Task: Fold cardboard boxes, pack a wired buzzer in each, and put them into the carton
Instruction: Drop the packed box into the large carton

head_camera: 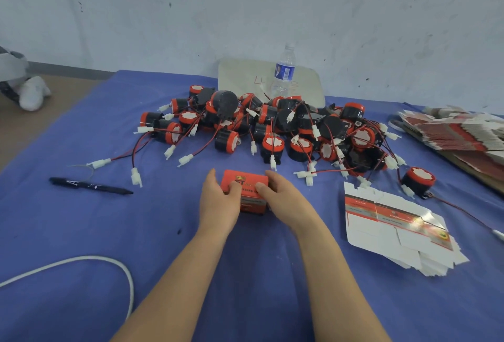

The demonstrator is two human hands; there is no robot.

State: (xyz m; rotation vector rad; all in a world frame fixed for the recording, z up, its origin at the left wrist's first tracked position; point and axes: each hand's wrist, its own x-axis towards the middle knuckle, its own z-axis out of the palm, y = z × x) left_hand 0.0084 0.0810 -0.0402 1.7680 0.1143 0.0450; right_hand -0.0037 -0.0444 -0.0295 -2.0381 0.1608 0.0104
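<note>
My left hand (218, 200) and right hand (282, 197) grip the small red cardboard box (246, 181) by its ends; it is light, crushable and seemingly closed, so I'd hold its stiff edges.

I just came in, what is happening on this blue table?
A person holds a small red cardboard box with both hands over the blue table cover: the left hand grips its left side, the right hand its right side, thumbs on top. Whether a buzzer is already inside cannot be seen. Behind the box lies a pile of wired buzzers, and flat unfolded boxes lie at the right. No carton is in view.
</note>
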